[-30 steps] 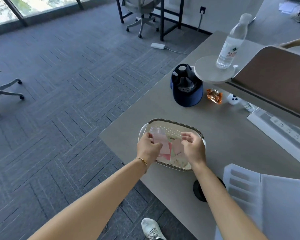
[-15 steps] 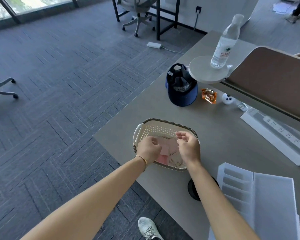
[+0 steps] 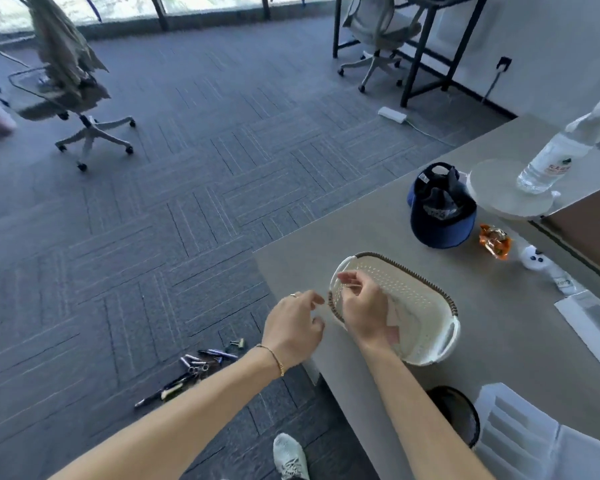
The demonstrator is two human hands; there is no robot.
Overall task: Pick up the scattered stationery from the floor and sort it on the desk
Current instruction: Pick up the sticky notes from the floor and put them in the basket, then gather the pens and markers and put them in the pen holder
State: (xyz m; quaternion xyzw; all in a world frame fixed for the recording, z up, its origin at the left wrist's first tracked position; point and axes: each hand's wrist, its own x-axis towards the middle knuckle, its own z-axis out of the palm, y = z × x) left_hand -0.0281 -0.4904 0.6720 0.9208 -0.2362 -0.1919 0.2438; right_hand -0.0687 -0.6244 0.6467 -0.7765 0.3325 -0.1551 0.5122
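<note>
Right hand hovers over the near end of the basket, fingers loosely curled and, as far as shows, empty; left hand hangs relaxed and empty just beside the rim, over the desk edge. Pink notes lie in the basket; pens and clips lie scattered on the floor below the desk corner. Best next: crouch and gather them in one sweep.

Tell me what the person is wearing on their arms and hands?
Both arms are bare, with no sleeves showing. The left hand has a thin ring on one finger, and a thin gold chain bracelet goes round the left wrist. The right hand shows no ring, watch or bracelet that I can see. No gloves on either hand.
</note>
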